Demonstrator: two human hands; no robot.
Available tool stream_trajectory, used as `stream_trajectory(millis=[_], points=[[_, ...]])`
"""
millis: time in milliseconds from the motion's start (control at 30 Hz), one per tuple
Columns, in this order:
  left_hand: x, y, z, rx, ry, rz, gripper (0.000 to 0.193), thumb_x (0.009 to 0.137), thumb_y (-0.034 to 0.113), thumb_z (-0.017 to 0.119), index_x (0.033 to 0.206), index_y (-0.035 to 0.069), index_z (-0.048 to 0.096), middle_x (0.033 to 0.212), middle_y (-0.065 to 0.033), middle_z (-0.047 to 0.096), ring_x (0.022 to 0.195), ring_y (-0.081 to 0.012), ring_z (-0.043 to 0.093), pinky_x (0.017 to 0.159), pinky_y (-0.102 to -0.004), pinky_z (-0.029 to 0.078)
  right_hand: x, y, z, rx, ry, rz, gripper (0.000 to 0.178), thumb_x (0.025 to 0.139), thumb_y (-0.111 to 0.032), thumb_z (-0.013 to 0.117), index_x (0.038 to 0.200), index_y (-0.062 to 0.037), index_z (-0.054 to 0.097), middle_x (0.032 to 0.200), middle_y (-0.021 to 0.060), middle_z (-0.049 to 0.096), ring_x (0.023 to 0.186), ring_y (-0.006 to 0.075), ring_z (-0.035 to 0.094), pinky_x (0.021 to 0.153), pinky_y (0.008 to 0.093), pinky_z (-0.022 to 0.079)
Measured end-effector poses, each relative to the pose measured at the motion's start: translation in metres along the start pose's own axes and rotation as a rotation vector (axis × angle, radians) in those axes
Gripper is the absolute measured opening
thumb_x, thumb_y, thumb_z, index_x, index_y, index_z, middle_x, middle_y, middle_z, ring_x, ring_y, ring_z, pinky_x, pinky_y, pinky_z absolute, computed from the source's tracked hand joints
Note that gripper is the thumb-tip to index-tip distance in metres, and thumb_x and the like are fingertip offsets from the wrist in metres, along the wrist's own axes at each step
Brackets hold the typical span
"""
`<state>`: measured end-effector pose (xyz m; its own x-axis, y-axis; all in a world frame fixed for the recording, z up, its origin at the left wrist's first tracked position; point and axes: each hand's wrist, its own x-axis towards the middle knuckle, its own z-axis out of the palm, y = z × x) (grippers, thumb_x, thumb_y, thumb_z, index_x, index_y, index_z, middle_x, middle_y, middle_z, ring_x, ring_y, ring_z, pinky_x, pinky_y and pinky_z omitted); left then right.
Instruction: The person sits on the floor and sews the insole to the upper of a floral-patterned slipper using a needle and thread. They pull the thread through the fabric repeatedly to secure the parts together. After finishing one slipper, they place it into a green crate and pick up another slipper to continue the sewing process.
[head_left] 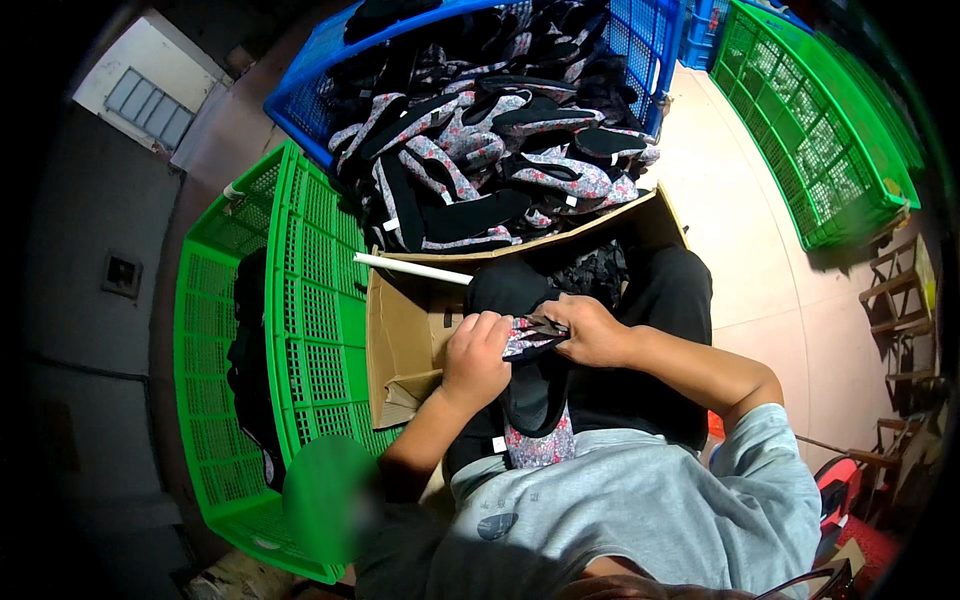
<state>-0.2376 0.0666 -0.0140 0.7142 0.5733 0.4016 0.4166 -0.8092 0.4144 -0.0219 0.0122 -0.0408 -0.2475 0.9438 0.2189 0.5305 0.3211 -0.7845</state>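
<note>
A floral cloth slipper point(543, 448) with a black lining lies across my lap, its heel or toe end towards my belly and a small white tag at its side. My left hand point(478, 355) is closed on the far end of it, fingers curled over the gathered floral fabric. From the other side my right hand point(590, 330) pinches the same end, where a dark fold shows between the hands. My fingers hide part of that edge. Just beyond my left knee, a white tube point(415, 268) lies across the rim of a cardboard box point(398, 325).
Ahead, a blue crate point(645, 60) overflows with a heap of floral slippers point(470, 150). A green crate point(325, 300) stands close on my left with dark items beside its wall. More green crates point(800, 130) stand at the far right, near a wooden rack point(895, 300).
</note>
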Motion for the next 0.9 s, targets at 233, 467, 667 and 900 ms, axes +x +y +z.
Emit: stream_trajectory(millis=[233,467,667,900], points=[[-0.015,-0.009,-0.021,-0.747,-0.334,-0.332,0.03,0.083,0.001,0.066,0.112,-0.002,0.063,0.099,-0.0105,0.068,0.09,-0.0252,0.065,0.081,-0.0306,0.049,0.002,-0.003,0.002,0.685,-0.303,0.186,0.028,0.076,0.006,0.061,0.103,-0.0012,0.062,0.085,0.0006,0.06,0.083,0.0106,0.056,0.074,0.0275,0.046],[-0.029,-0.018,-0.022,-1.97,-0.378,-0.947,0.045,0.1,0.029,0.056,0.131,-0.004,0.052,0.119,-0.0129,0.065,0.108,-0.0205,0.064,0.1,-0.0358,0.05,-0.002,0.004,0.03,1.16,-0.285,0.517,0.026,0.092,-0.007,0.065,0.116,-0.0127,0.055,0.086,-0.0092,0.055,0.06,-0.0001,0.041,0.049,0.0179,0.03],[-0.031,-0.018,-0.021,-2.461,-0.348,-0.861,0.056,0.102,0.039,0.049,0.137,-0.005,0.046,0.134,-0.0194,0.057,0.121,-0.0296,0.058,0.107,-0.044,0.044,0.003,0.009,0.049,1.414,-0.225,0.466,0.043,0.091,-0.013,0.07,0.13,-0.0118,0.05,0.095,-0.0038,0.061,0.063,0.0009,0.049,0.048,0.0174,0.035],[-0.038,-0.004,-0.009,-2.355,0.079,-0.771,0.046,0.093,0.006,0.052,0.137,-0.007,0.045,0.131,-0.0205,0.059,0.118,-0.0319,0.061,0.105,-0.0455,0.047,0.006,-0.008,0.046,1.253,-0.085,0.655,0.04,0.093,-0.013,0.067,0.129,-0.0139,0.05,0.095,-0.0032,0.061,0.055,0.0027,0.046,0.044,0.0181,0.031]])
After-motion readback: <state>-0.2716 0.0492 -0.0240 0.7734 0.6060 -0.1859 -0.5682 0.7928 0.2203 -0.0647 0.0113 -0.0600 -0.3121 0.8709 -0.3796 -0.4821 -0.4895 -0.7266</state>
